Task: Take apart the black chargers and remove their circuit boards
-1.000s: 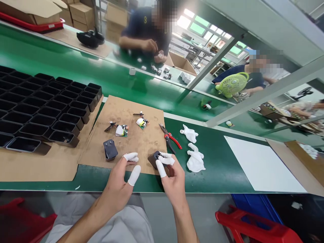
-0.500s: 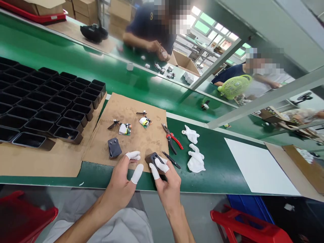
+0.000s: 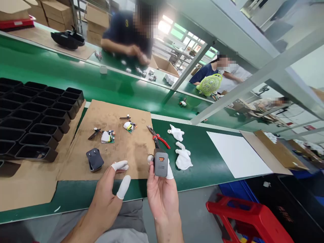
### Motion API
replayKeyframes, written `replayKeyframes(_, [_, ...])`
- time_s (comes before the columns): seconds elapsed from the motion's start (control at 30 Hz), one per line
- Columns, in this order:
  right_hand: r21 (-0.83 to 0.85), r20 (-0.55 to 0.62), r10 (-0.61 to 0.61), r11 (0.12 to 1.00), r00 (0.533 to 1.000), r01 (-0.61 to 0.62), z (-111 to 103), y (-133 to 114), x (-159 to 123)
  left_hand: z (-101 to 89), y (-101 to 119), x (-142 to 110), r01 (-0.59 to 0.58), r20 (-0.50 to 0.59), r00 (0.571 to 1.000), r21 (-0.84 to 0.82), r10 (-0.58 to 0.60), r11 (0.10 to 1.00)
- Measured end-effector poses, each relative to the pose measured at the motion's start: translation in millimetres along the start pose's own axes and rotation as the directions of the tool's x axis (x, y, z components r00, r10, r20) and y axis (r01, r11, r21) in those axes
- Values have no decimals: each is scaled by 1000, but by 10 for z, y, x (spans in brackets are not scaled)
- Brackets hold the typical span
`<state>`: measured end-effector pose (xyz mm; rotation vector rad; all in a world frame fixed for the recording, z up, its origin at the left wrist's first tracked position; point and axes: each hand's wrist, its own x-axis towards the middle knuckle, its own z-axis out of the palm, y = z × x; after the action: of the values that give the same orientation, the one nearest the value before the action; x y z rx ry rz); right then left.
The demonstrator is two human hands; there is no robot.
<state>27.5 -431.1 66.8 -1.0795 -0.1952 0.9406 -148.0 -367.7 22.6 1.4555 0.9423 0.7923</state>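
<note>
My right hand (image 3: 163, 190) grips a black charger housing (image 3: 161, 164) with its slotted port end turned up toward me; orange shows inside the slot. White finger cots cover some fingertips. My left hand (image 3: 111, 189) hovers over the cardboard's near edge, thumb and fingers apart, holding nothing. Up and left of it lies another black charger (image 3: 95, 159) with two metal pins. Beyond that, two small circuit boards (image 3: 108, 136) (image 3: 130, 126) rest on the cardboard sheet (image 3: 76, 162), each with a black part alongside. Red-handled pliers (image 3: 159, 136) lie past my right hand.
Rows of open black cases (image 3: 37, 135) fill the left side. White cloth gloves (image 3: 184, 158) and a white sheet (image 3: 235, 153) lie to the right. A sloping metal post (image 3: 215, 101) crosses the bench. Across the green belt, a person (image 3: 126, 40) works. A red stool (image 3: 250, 216) stands below.
My right hand has turned the charger housing so its port end faces me, and raised it somewhat. My left hand keeps its spread pose. The whole view has shifted to the right.
</note>
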Motion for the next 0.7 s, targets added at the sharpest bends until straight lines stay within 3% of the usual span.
replayKeyframes(0.17, [-18, 56, -2, 1000, 998, 3, 161, -92, 157, 23, -41, -11, -28, -16, 999, 40, 29, 999])
replayKeyframes(0.27, [-271, 123, -105, 953, 987, 135, 283, -221, 484, 26, -83, -14, -67, 18, 998, 81, 66, 994])
replayKeyframes(0.33, [-438, 193, -200, 858, 961, 267, 389, -318, 839, 25, -104, -20, -89, 47, 995, 98, 85, 991])
replayKeyframes(0.5, [-564, 270, -362, 692, 892, 451, 772, -544, 2081, 14, -54, 2, -113, 45, 993, 89, 109, 990])
replayKeyframes(0.6, [-672, 317, -428, 528, 846, 519, 1009, -642, 2790, 20, 16, 48, -170, 23, 985, 57, 169, 984])
replayKeyframes(0.7, [-770, 356, -450, 355, 819, 530, 1174, -675, 3260, 70, 45, 40, -211, 2, 977, 75, 211, 975])
